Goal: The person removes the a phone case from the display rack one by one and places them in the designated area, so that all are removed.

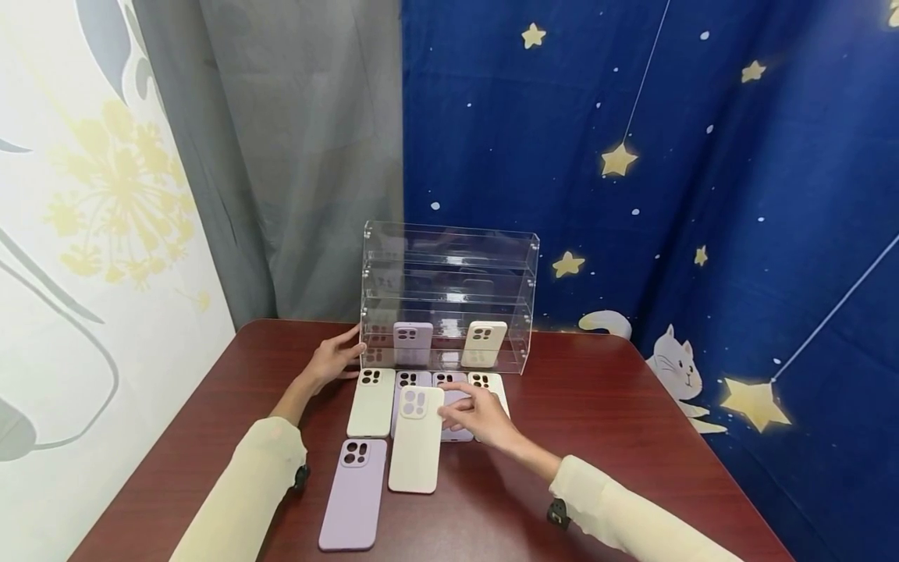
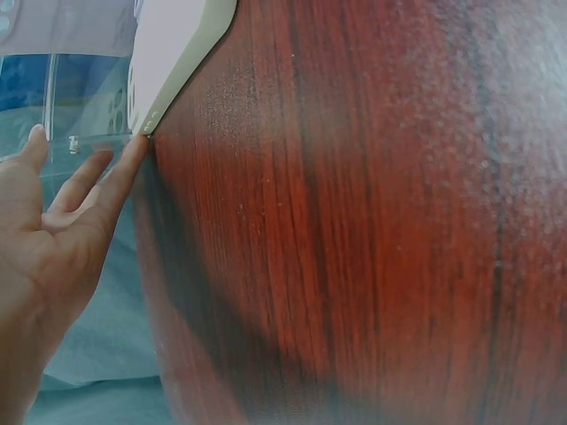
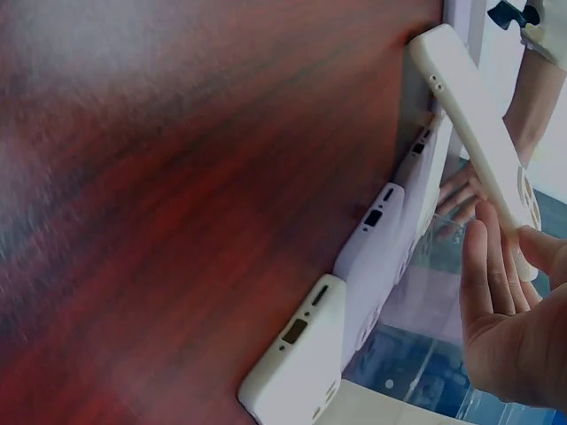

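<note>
My right hand (image 1: 481,417) pinches a cream phone case (image 1: 416,460) at the upper edge by its camera cutout, tilted above the table. In the right wrist view the thumb and fingers of the right hand (image 3: 523,336) grip that case (image 3: 474,124) near one end. Spread along the lower left side of a clear acrylic display stand (image 1: 449,285), the left hand (image 1: 334,361) touches it with extended fingers. On the stand's lowest tier lean a purple phone case (image 1: 413,347) and a cream one (image 1: 485,343).
Before the stand lies a row of phone cases: a pale one (image 1: 370,410) at left, two purple ones partly hidden, a white one (image 1: 497,386) at right. Closer to me lies another purple case (image 1: 353,499). Curtains (image 1: 323,156) hang behind the dark red table (image 1: 590,437).
</note>
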`<state>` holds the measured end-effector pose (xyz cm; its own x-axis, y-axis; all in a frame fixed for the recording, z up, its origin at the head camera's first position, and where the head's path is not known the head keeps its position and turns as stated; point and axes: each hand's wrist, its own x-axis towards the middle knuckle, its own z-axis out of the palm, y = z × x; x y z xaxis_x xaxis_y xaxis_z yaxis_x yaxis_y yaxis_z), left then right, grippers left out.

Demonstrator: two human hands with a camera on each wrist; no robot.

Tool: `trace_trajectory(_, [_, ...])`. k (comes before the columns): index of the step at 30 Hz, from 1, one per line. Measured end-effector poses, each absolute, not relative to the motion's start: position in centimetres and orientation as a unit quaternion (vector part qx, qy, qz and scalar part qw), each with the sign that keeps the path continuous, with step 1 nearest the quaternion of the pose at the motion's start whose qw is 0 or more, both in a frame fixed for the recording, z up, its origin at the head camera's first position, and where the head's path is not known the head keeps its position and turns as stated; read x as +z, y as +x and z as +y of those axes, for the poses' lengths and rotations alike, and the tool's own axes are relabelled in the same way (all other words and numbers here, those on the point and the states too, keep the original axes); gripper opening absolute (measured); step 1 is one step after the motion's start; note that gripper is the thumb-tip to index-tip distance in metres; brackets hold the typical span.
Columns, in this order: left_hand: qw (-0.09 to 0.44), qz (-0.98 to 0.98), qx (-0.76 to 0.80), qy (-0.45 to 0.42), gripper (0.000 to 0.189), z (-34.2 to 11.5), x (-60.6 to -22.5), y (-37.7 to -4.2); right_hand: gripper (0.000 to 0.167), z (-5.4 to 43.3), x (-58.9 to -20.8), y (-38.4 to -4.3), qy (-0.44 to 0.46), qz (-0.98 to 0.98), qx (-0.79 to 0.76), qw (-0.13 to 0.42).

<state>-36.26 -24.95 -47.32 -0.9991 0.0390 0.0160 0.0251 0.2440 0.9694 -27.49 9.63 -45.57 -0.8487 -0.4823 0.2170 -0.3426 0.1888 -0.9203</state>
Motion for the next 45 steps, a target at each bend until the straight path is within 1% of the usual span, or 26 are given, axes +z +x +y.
trace_trajectory(7, [0.006,0.787,0.617,0.024,0.063,-24.9,-47.2,-36.0,0.042,9.5,-46.4,-26.8,-0.262,0.773,-0.572,0.081])
trace_trajectory(17, [0.008,0.792,0.610,0.022,0.063,-24.9,-47.3,-36.3,0.041,9.5,-47.8,-26.7,-0.263,0.792,-0.539,0.112])
trace_trajectory(28, [0.003,0.794,0.607,0.023,0.063,-25.0,-47.2,-36.2,0.036,9.3,-48.8,-26.4,-0.268,0.811,-0.506,0.117])
trace_trajectory(40, [0.003,0.793,0.609,0.025,0.064,-24.9,-47.4,-36.2,0.028,9.0,-49.3,-26.2,-0.280,0.838,-0.458,0.100])
trace_trajectory(45, [0.005,0.790,0.612,0.025,0.064,-24.9,-47.4,-36.3,0.025,8.9,-49.2,-26.2,-0.285,0.840,-0.451,0.102])
